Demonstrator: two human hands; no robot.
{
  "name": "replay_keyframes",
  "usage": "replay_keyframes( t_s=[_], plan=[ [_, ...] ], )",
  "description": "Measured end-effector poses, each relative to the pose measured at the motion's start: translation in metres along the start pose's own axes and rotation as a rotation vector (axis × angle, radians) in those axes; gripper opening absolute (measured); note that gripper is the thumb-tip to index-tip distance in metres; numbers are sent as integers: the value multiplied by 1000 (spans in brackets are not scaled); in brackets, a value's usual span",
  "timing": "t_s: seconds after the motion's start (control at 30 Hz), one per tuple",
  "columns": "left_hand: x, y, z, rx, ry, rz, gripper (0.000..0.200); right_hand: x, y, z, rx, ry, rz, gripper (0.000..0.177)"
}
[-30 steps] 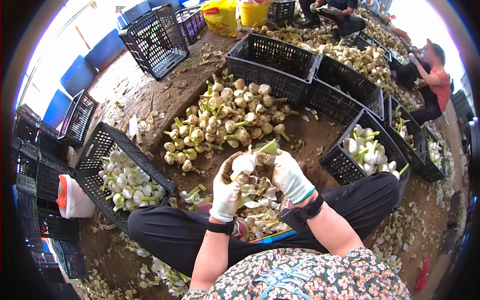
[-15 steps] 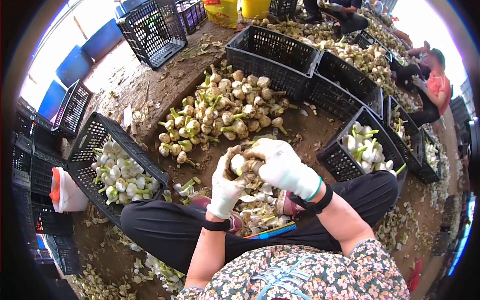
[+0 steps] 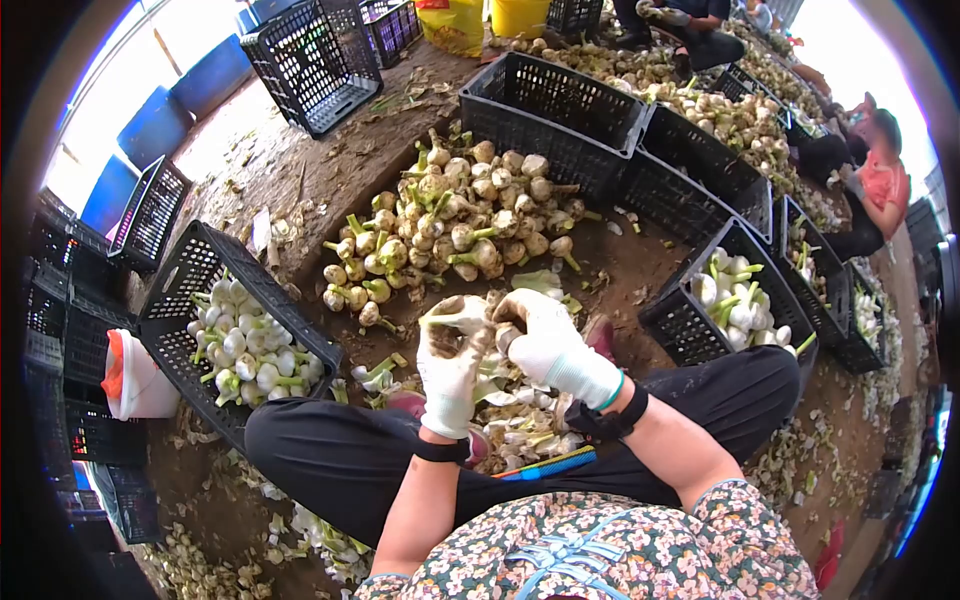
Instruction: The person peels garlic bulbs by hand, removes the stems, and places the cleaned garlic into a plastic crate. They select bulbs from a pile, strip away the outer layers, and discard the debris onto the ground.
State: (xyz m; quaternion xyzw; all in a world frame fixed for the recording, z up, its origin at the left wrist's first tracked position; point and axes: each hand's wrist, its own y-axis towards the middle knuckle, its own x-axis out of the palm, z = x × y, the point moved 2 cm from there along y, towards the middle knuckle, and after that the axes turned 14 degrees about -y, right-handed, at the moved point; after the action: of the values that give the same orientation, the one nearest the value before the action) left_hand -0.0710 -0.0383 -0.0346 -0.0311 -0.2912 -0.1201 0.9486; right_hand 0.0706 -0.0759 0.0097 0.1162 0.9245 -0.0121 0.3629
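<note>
Both my hands wear white gloves with soiled fingers and meet above my crossed legs. My left hand (image 3: 450, 365) is closed round a garlic bulb whose pale green stem (image 3: 440, 320) points left. My right hand (image 3: 552, 345) touches it from the right, its fingers bent in a pinch at the bulb's brownish outer part; what exactly they grip is mostly hidden. Just beyond lies a heap of unpeeled garlic (image 3: 450, 215) with soil on it. Loose peelings (image 3: 515, 415) cover the ground under my hands.
A black crate (image 3: 230, 240) of clean white garlic leans at the left, beside a white bucket (image 3: 140, 380). Another black crate (image 3: 680, 320) with white garlic is by my right knee. Black crates (image 3: 545, 120) stand behind the heap. A co-worker (image 3: 880, 190) sits at the far right.
The white bulb between my hands is now hidden and a green stem shows at my left fingers. My hands have turned and the right one has shifted slightly down. The view has moved a little.
</note>
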Motion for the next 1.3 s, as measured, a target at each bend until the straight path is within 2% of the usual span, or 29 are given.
replay_keyframes(
  t_s=[0.03,0.1,0.13,0.2,0.3,0.33,0.37,0.43,0.5,0.53,0.57,0.63,0.67,0.7,0.77,0.8,0.83,0.87,0.9,0.97,1.0,1.03,1.1,1.13,1.17,1.2,1.23,1.27,1.3],
  plan=[
    [3,-2,2,-42,-155,100,34,3,-2,0,-40,-32,15,19],
    [-16,3,-10,-122,-188,126,29,8,-1,4,-153,-193,178,19],
    [-17,3,-7,-123,-187,128,29,7,1,7,-152,-192,177,19],
    [-15,4,0,-134,-169,18,28,2,13,18,-11,-279,116,32],
    [-15,3,-4,-148,-354,-20,32,5,25,47,1,-298,241,25],
    [-14,2,-3,-221,-440,-10,32,6,27,55,2,-299,240,25],
    [-13,3,-2,-221,-441,-8,32,7,29,64,71,-340,219,24],
    [-11,7,-2,-263,-712,-41,36,11,30,81,136,-382,191,24],
    [-18,9,-3,-249,-751,-61,37,17,25,105,253,-469,120,16],
    [-15,9,3,-271,-874,-60,36,32,22,135,149,-569,-13,18],
    [-13,11,6,-292,-998,-63,35,33,24,137,202,-622,-448,30],
    [-41,19,0,-283,-887,135,41,70,15,197,267,-589,-407,34],
    [-57,34,7,-140,-1016,169,46,71,19,195,202,-559,-295,37],
    [-77,45,16,3,-1140,207,50,75,33,196,193,-559,-299,37],
    [-78,51,82,113,-1226,33,59,79,71,184,335,-390,-124,35],
    [-82,54,94,165,-1157,123,63,85,92,179,429,-184,-44,35],
    [-85,58,101,221,-1085,204,67,87,115,169,422,-244,2,39],
    [-94,59,94,232,-1001,102,63,109,139,184,402,-208,56,44],
    [-102,59,80,212,-1016,142,57,133,162,200,384,-171,108,50],
    [-100,56,47,107,-811,241,47,136,181,170,530,-213,-69,59],
    [-98,55,27,44,-744,312,43,160,191,200,525,-166,-19,60],
    [-94,53,10,-21,-680,382,40,150,189,186,535,-143,18,54],
    [-73,53,-6,-61,-401,398,47,164,188,213,467,286,74,41],
    [-72,55,-15,-121,-143,337,59,159,178,201,702,781,-88,41],
    [-76,56,-27,-149,9,203,71,143,162,183,775,1059,-220,43],
    [-70,55,-34,-156,65,157,77,130,141,160,687,1283,-320,43],
    [-65,55,-40,-163,124,105,83,110,119,135,759,1347,-347,44],
    [-71,57,-53,-88,208,-31,89,109,102,128,664,1451,-477,47],
    [-67,59,-62,-67,112,-73,88,107,86,121,559,1552,-606,50]
  ],
)
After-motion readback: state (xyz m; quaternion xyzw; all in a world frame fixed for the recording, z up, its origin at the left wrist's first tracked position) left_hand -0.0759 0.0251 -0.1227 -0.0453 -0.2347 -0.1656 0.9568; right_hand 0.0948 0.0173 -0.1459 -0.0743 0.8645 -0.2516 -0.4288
